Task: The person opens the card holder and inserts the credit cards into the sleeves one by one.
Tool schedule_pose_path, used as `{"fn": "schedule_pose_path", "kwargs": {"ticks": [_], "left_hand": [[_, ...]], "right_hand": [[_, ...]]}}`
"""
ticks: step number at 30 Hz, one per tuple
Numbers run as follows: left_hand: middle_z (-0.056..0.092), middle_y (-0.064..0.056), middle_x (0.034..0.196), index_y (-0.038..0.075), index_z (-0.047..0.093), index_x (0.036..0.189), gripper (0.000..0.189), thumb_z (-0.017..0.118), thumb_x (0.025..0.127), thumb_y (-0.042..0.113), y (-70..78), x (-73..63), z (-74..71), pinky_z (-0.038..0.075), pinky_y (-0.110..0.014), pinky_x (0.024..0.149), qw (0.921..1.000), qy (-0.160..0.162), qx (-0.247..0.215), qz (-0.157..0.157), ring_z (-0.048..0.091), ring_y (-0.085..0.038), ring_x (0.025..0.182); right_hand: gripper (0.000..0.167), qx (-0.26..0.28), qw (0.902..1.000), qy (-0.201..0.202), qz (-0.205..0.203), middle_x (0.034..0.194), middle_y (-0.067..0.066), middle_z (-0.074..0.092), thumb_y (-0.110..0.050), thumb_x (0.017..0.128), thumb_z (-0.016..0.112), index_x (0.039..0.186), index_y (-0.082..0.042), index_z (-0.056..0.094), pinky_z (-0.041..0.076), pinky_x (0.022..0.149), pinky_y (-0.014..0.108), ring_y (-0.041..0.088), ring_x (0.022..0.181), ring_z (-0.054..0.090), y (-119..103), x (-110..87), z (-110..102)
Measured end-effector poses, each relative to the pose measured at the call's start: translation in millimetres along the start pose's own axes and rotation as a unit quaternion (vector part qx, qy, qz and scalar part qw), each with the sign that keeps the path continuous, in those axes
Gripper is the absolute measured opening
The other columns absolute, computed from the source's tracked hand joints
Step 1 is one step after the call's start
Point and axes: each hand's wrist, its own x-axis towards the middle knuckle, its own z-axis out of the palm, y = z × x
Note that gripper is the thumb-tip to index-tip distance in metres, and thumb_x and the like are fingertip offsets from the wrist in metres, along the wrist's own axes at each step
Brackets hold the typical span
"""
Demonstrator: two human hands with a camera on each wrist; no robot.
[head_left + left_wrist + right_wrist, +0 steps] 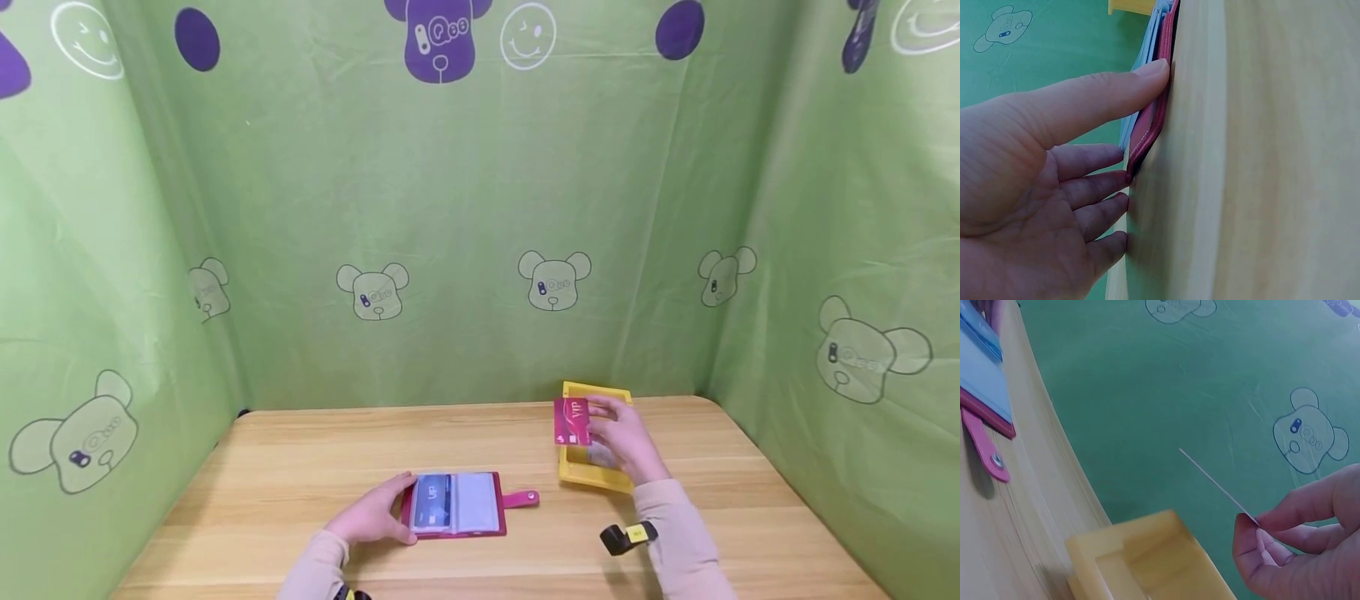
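Observation:
A card holder (476, 503) with a dark pink cover lies open on the table, clear sleeves showing and a blue VIP card (432, 502) in the left sleeve. My left hand (375, 512) rests at its left edge. In the left wrist view the thumb (1104, 100) lies fairly straight along the cover, and the other fingers touch the edge. My right hand (624, 433) pinches a red VIP card (572, 422) above a yellow tray (596, 477). From the right wrist view, that card appears edge-on between thumb and fingers.
The holder's pink snap strap (521, 499) sticks out to the right, toward the tray. Something pale and clear (602, 454) lies inside the tray, partly hidden by my right hand. Green printed curtains (465, 208) stand behind the wooden table (330, 442) and at both sides.

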Motion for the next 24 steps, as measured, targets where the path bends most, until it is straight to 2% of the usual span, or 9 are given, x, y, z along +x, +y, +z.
{"fn": "schedule_pose_path", "kwargs": {"ticks": [6, 11, 17, 20, 24], "left_hand": [[0.034, -0.031, 0.151, -0.005, 0.032, 0.147, 0.099, 0.085, 0.065, 0.014, -1.1, 2.8, -0.9, 0.023, -0.067, 0.115, 0.9998, -0.006, -0.016, 0.001, 0.032, -0.051, 0.138], [0.038, -0.031, 0.149, -0.003, 0.032, 0.148, 0.092, 0.08, 0.075, 0.025, 2.2, 3.1, -3.5, 0.027, -0.069, 0.112, 0.9989, 0.0, -0.04, -0.023, 0.036, -0.052, 0.136], [0.043, -0.029, 0.147, -0.001, 0.037, 0.147, 0.073, 0.065, 0.091, 0.038, 14.4, 10.8, -1.6, 0.032, -0.066, 0.112, 0.9961, 0.063, -0.046, -0.042, 0.038, -0.05, 0.136], [0.044, -0.027, 0.147, 0.003, 0.042, 0.145, 0.067, 0.063, 0.092, 0.038, 24.2, 17.3, 0.9, 0.033, -0.066, 0.111, 0.992, 0.096, -0.07, -0.044, 0.042, -0.049, 0.134], [0.048, -0.024, 0.144, 0.005, 0.047, 0.141, 0.062, 0.063, 0.092, 0.038, 40.1, 27.3, 4.0, 0.038, -0.063, 0.109, 0.988, 0.123, -0.088, -0.031, 0.047, -0.046, 0.131]], "right_hand": [[0.059, 0.027, 0.9994, -0.021, -0.004, 0.13, 0.03, 0.049, 0.015, 0.085, 0.049, 0.142, 0.012, 0.035, 0.059, 0.077, 0.022, 0.012, 0.089, 0.06, -4.2, -4.8, 11.7], [0.058, 0.061, 0.9973, -0.042, 0.004, 0.12, 0.02, 0.055, 0.015, 0.084, 0.05, 0.141, 0.01, 0.037, 0.059, 0.075, 0.021, 0.012, 0.086, 0.06, -5.5, -7.3, 24.9], [0.059, 0.071, 0.9948, -0.073, 0.005, 0.116, 0.016, 0.054, 0.014, 0.084, 0.05, 0.141, 0.008, 0.037, 0.057, 0.076, 0.022, 0.014, 0.09, 0.057, -2.7, -9.8, 41.3], [0.058, 0.074, 0.9944, -0.074, 0.013, 0.115, 0.016, 0.054, 0.015, 0.082, 0.05, 0.139, 0.006, 0.04, 0.057, 0.076, 0.024, 0.015, 0.089, 0.058, -0.1, -11.7, 49.7], [0.057, 0.077, 0.9939, -0.077, 0.019, 0.115, 0.017, 0.055, 0.015, 0.081, 0.051, 0.136, 0.004, 0.043, 0.057, 0.075, 0.025, 0.017, 0.088, 0.059, 2.8, -14.5, 59.7]]}}
